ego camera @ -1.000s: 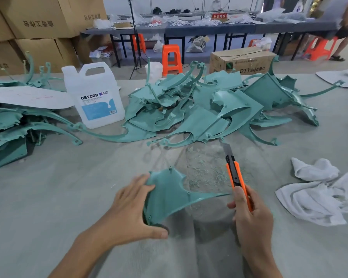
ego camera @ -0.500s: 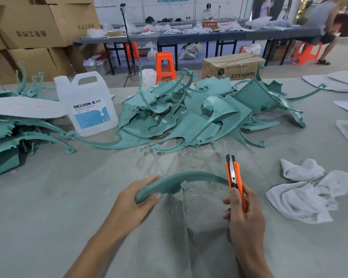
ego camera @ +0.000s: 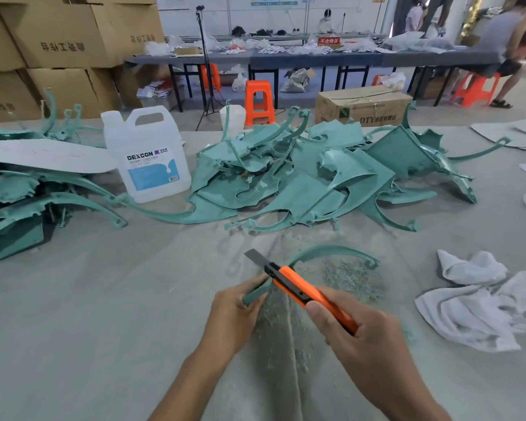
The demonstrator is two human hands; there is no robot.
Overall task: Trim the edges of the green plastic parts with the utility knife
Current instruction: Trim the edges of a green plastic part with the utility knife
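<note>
Head cam | L hand grips green part | R hand grips utility knife

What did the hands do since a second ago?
The right hand swung the utility knife from pointing straight away to slanting left, so it now crosses the green part close to the left hand. The left hand turned that part from broad face showing to thin edge showing and now grips its near end. Each hand kept its hold. The jug, green pile and white rags stayed put.
</note>
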